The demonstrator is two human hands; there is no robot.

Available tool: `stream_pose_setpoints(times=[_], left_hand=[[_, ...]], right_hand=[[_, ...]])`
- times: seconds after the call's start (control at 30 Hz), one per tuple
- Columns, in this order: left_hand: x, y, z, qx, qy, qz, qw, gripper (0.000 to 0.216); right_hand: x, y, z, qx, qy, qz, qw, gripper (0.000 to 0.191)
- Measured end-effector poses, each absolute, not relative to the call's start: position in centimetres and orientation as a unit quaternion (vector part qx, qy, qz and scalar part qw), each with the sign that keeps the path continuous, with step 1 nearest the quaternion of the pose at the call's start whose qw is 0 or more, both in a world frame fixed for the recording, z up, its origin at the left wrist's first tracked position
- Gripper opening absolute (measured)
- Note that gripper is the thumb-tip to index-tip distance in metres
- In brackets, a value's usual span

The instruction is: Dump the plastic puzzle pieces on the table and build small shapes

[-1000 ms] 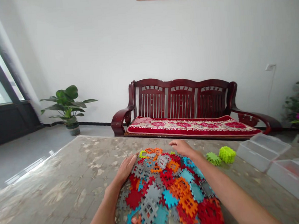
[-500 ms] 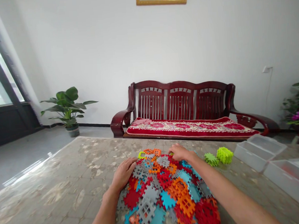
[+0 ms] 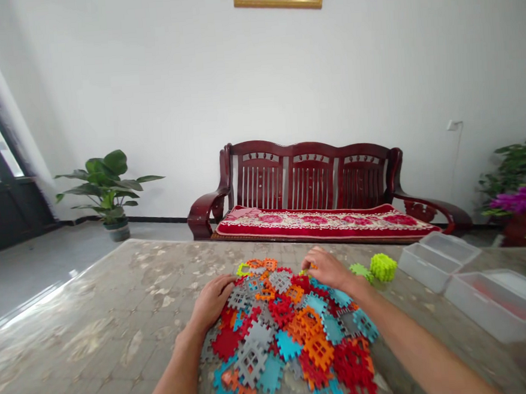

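Observation:
A heap of notched plastic building tiles (image 3: 289, 343) in red, orange, blue and grey lies on the table before me. At its left edge rests my left hand (image 3: 213, 296), open, with fingers stretched over the grey tiles there. My right hand (image 3: 324, 268) is at the far right side of the heap, its fingers curled and pinched at a yellow-green tile (image 3: 302, 272), which they mostly cover. A bit of orange shows by those fingers. Beyond my right wrist, a stack of yellow-green tiles (image 3: 384, 267) stands beside a lower green one (image 3: 361, 272).
Two clear plastic boxes (image 3: 497, 318) with lids stand on the right of the patterned tabletop (image 3: 118, 315), the nearer one with something red inside. A wooden bench (image 3: 311, 181) with a red cushion stands behind the table. Potted plants (image 3: 108, 178) flank it.
The view has turned slightly right. My right hand has shifted a little to the right and away from the tiles, with the yellow-green tile showing more. My left hand stays by the heap.

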State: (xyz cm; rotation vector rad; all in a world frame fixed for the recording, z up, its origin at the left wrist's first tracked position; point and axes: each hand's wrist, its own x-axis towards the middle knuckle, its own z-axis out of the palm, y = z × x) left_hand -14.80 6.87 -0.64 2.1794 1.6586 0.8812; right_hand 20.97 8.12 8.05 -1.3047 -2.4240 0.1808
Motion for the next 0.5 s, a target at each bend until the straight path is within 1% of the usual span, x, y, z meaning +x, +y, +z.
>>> stream_pose_setpoints(times=[0.07, 0.17, 0.23, 0.3, 0.33, 0.4, 0.5], left_hand=[[-14.8, 6.9, -0.5, 0.755, 0.57, 0.298, 0.13, 0.042], [-14.8, 7.0, -0.6, 0.752, 0.574, 0.296, 0.13, 0.042], [-14.9, 7.2, -0.8, 0.75, 0.577, 0.296, 0.128, 0.041], [-15.0, 7.4, -0.9, 0.753, 0.575, 0.296, 0.125, 0.042], [-15.0, 7.4, -1.0, 0.755, 0.574, 0.294, 0.123, 0.043], [-15.0, 7.5, -1.0, 0.757, 0.573, 0.289, 0.118, 0.043], [-15.0, 7.4, -1.0, 0.759, 0.573, 0.287, 0.115, 0.042]], right_hand=[[22.3, 6.5, 7.1, -0.448, -0.862, 0.07, 0.225, 0.03], [24.0, 5.1, 5.2, -0.507, -0.814, 0.088, 0.269, 0.037], [24.5, 4.9, 4.2, -0.554, -0.771, 0.102, 0.296, 0.036], [24.4, 5.1, 3.8, -0.57, -0.753, 0.12, 0.307, 0.033], [24.2, 5.4, 3.9, -0.568, -0.754, 0.127, 0.304, 0.035], [23.5, 6.2, 4.2, -0.557, -0.771, 0.128, 0.281, 0.045], [22.6, 7.5, 4.8, -0.543, -0.805, 0.123, 0.208, 0.062]])
